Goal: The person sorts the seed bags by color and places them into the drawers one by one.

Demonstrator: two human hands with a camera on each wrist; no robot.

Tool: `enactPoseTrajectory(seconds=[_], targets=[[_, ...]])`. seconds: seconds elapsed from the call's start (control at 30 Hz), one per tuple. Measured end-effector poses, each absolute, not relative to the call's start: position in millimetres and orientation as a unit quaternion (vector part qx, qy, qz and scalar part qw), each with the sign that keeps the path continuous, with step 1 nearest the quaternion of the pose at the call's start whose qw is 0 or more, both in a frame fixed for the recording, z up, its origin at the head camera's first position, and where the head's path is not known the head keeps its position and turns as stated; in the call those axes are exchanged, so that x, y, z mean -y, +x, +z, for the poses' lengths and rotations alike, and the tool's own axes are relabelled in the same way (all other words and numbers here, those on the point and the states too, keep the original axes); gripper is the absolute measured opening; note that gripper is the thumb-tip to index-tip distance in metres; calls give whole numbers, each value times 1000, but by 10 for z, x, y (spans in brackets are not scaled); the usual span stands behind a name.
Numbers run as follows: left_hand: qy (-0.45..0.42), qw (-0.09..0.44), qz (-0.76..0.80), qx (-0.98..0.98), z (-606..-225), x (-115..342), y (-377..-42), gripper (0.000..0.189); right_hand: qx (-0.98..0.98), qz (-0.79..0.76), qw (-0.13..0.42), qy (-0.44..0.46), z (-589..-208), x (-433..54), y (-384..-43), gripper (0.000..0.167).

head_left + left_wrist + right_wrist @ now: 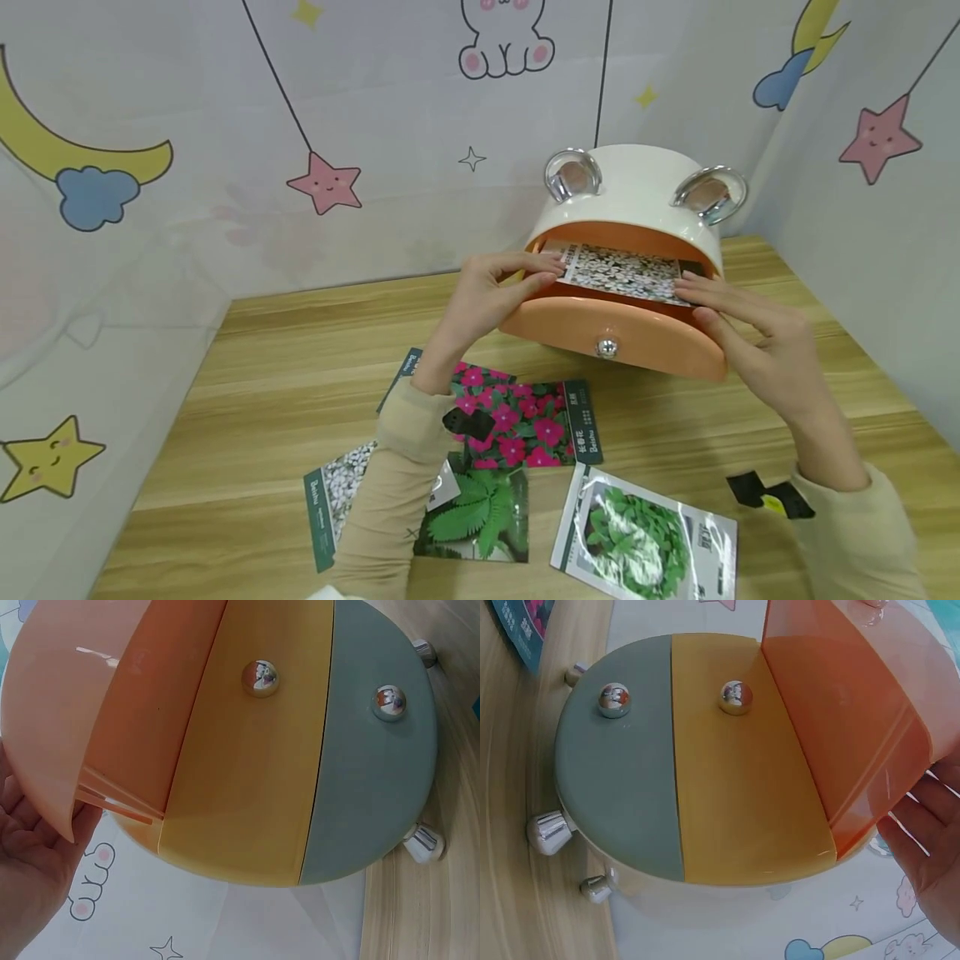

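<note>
A white-flowered seed packet (pixel 622 271) lies at the opening of the pulled-out orange top drawer (pixel 611 333). At the packet's left end, my left hand (pixel 495 292) holds it between fingers and thumb. My right hand (pixel 765 342) holds the right end the same way. The drawer belongs to a white cabinet (pixel 637 179) with two silver ears. Both wrist views show the hands beside the drawer's ends, the packet hidden there. Below the orange drawer are a yellow drawer (pixel 240 772) and a grey-green drawer (pixel 622 787), both closed, with round silver knobs.
On the wooden table (pixel 262 375) lie a pink-flowered packet (pixel 525 425), a green-leaf packet (pixel 480 517), another white-flowered packet (pixel 330 500) and a silver-edged leafy packet (pixel 645 533). My left forearm covers parts of some. A patterned wall sheet (pixel 412 108) rises behind the cabinet.
</note>
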State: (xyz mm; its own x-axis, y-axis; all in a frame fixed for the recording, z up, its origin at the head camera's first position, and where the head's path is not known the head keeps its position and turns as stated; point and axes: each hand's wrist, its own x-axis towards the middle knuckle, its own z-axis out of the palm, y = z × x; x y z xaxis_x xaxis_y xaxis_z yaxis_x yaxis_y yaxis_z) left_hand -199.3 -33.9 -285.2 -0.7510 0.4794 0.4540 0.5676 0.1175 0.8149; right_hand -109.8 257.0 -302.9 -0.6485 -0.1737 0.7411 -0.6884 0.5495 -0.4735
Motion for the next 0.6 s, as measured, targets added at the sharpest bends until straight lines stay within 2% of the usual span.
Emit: enactPoseTrajectory(seconds=[0.6], targets=[[-321,57,-591,738,-2893,319,-1968,20,785,452,331,264,-3075,-2558,-1114,22]])
